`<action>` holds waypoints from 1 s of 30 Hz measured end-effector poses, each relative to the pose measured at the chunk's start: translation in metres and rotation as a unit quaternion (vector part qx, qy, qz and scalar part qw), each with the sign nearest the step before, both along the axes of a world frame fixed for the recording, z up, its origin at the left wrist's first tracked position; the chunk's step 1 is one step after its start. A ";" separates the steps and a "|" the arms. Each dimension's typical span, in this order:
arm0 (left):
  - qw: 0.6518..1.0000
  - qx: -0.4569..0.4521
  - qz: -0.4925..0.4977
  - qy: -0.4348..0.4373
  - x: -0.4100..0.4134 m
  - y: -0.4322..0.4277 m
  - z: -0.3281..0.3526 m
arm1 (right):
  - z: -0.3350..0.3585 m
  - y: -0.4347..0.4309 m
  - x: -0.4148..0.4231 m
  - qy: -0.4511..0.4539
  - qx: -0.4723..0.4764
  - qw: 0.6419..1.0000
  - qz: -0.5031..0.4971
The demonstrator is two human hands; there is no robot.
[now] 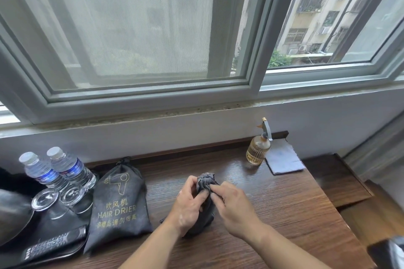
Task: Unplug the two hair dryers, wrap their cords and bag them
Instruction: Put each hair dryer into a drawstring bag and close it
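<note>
A dark grey drawstring bag (pixel 119 203) printed "HAIR DRIER" lies full and cinched shut on the wooden desk (pixel 273 203), left of centre. A second dark grey bag (pixel 205 181) stands upright in the middle of the desk with its mouth gathered into a bunch at the top. My left hand (pixel 189 205) wraps around this bag's neck and body. My right hand (pixel 231 205) pinches the gathered fabric or its cord just under the bunched top. The hair dryers and their cords are hidden from view.
Two water bottles (pixel 56 170) and upturned glasses (pixel 56 197) stand on a black tray (pixel 43 238) with a remote (pixel 54 244) at the left. An amber spray bottle (pixel 258 148) and a grey cloth (pixel 284 157) sit at the back right. The window sill runs behind.
</note>
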State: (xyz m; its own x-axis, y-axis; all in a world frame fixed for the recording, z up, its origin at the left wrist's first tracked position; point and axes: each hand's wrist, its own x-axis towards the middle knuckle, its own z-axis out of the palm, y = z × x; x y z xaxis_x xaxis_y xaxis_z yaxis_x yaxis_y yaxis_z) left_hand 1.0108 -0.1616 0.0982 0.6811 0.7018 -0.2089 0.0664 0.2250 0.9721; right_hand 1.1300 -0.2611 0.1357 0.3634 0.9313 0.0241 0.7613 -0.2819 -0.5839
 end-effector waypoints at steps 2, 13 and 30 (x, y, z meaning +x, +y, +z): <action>0.999 -0.029 -0.004 -0.016 0.002 0.000 -0.002 | 0.000 -0.003 0.004 -0.005 -0.008 1.000 0.015; 1.000 -0.008 -0.023 -0.009 -0.001 0.001 -0.004 | 0.035 0.007 0.020 -0.206 -0.022 0.954 0.218; 0.990 0.111 -0.080 0.044 -0.019 -0.001 0.001 | 0.063 0.024 0.028 -0.144 -0.054 0.962 0.225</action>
